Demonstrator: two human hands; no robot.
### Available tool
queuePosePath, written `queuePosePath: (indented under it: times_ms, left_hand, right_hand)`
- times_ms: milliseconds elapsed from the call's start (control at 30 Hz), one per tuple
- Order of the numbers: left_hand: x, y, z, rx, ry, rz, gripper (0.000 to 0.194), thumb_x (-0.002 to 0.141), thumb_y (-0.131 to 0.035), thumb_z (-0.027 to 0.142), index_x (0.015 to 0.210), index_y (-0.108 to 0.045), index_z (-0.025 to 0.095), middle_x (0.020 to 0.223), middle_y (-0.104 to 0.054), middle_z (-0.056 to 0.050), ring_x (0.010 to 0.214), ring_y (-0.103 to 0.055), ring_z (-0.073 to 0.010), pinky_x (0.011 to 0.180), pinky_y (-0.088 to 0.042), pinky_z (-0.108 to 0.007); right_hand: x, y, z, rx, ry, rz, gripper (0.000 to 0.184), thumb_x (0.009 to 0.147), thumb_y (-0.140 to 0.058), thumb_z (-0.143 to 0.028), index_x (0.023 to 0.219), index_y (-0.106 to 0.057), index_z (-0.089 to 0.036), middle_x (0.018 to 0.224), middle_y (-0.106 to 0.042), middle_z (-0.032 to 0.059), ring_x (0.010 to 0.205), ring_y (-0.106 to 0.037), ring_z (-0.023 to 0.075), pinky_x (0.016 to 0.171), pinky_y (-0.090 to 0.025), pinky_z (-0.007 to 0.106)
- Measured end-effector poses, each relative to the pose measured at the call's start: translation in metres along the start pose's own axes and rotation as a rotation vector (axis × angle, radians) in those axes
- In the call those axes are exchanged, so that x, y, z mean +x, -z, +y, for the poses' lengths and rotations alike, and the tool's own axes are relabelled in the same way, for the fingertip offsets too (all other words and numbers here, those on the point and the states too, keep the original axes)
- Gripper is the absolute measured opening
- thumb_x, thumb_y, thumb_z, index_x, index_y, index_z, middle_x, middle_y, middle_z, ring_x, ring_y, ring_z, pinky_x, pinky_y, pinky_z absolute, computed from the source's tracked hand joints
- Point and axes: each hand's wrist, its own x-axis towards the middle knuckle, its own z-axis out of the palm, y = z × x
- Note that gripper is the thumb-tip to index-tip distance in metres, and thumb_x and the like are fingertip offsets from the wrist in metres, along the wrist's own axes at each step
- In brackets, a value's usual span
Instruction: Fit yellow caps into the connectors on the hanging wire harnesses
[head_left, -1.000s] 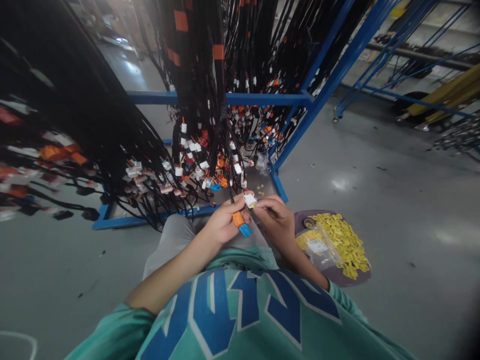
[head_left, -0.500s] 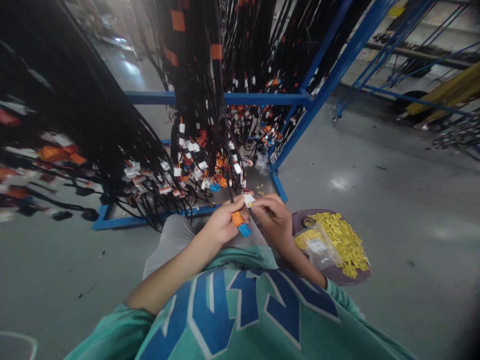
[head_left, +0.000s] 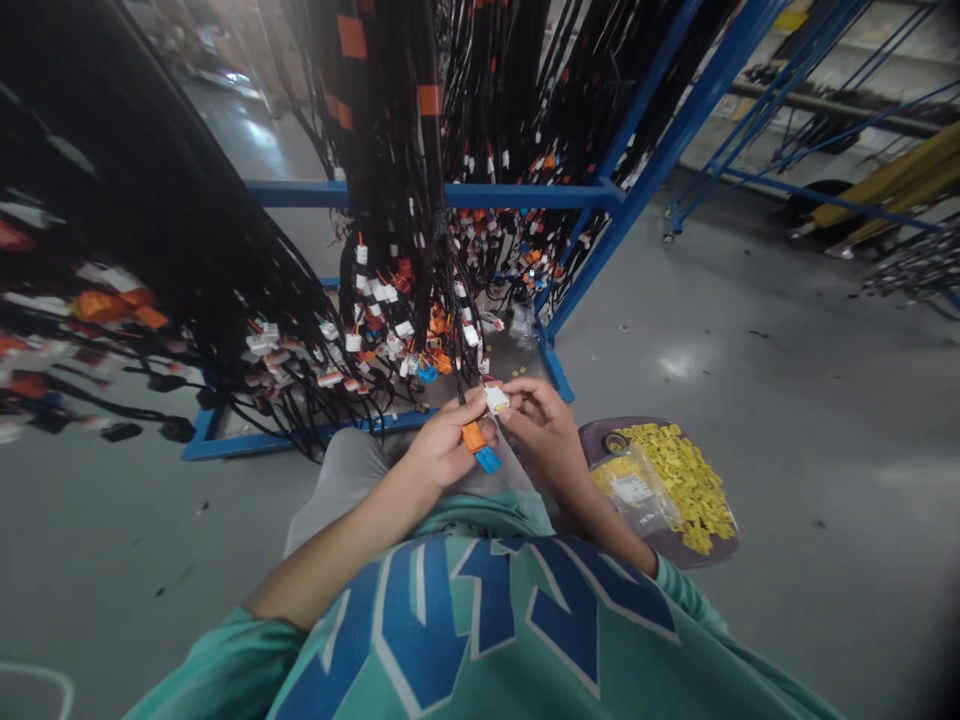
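A blue rack [head_left: 525, 195] carries hanging black cables [head_left: 390, 130]. On the purple surface [head_left: 671, 547], yellow pieces [head_left: 691, 485] lie along the right edge. Near the rack's front right corner, the left hand [head_left: 442, 440] and right hand [head_left: 551, 430] are both clamped on one white connector [head_left: 496, 401], with an orange connector [head_left: 472, 437] and a blue connector [head_left: 488, 460] just below it.

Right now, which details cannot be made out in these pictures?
In head view:
Cable end of orange connector: hidden by left hand.
Underside of white connector: turned from camera.
Print on bag label: too small.
Upper ends of black cables: cut by top edge.
Far-left connectors: blurred.
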Motion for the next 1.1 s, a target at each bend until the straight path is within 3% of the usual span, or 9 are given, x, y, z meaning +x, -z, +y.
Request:
queuePosePath:
  times_ms: [233,400,567,767,1100]
  left_hand:
    - [-0.004,-0.005,0.0,0.017,-0.004,0.028,0.014,0.083,-0.049,0.008,0.071,-0.057,0.013,0.045,-0.052,0.003,0.036,-0.047,-0.0068,0.041,-0.038,-0.017]
    - [-0.007,-0.008,0.002,0.035,-0.007,0.058,0.016,0.082,-0.05,0.008,0.067,-0.055,0.013,0.047,-0.053,0.003,0.035,-0.046,-0.0062,0.041,-0.039,-0.017]
    - [-0.008,-0.009,0.002,0.043,-0.005,0.023,0.012,0.081,-0.055,0.01,0.07,-0.057,0.013,0.042,-0.052,0.002,0.035,-0.048,-0.0085,0.04,-0.041,-0.018]
    - [-0.012,-0.013,0.005,-0.017,0.019,0.065,0.013,0.077,-0.06,0.007,0.066,-0.056,0.013,0.043,-0.051,0.004,0.035,-0.047,-0.007,0.04,-0.041,-0.017]
    - [-0.015,-0.012,0.003,0.034,-0.005,0.027,0.018,0.075,-0.064,0.01,0.062,-0.052,0.014,0.039,-0.047,0.004,0.034,-0.045,-0.0075,0.038,-0.038,-0.017]
  right_hand:
    - [0.003,0.006,0.001,-0.108,0.112,-0.027,0.025,0.073,-0.062,-0.026,0.097,-0.069,-0.025,0.106,-0.06,0.0037,0.101,-0.056,0.0167,0.093,-0.043,0.033]
    - [0.006,0.009,0.002,-0.118,0.05,-0.16,0.028,0.077,-0.061,-0.029,0.104,-0.069,-0.025,0.109,-0.066,0.0037,0.102,-0.06,0.0179,0.093,-0.046,0.034]
    - [0.01,0.014,0.001,-0.142,0.243,-0.267,0.03,0.084,-0.055,-0.036,0.11,-0.066,-0.028,0.118,-0.064,0.0035,0.117,-0.053,0.0179,0.103,-0.04,0.035]
    - [0.016,0.021,-0.001,-0.172,0.288,-0.376,0.038,0.084,-0.054,-0.047,0.117,-0.063,-0.028,0.126,-0.059,0.0048,0.121,-0.05,0.0181,0.103,-0.04,0.037]
    - [0.013,0.01,0.001,-0.028,0.246,-0.267,0.033,0.077,-0.063,-0.049,0.102,-0.07,-0.029,0.112,-0.068,0.005,0.113,-0.058,0.02,0.102,-0.042,0.04]
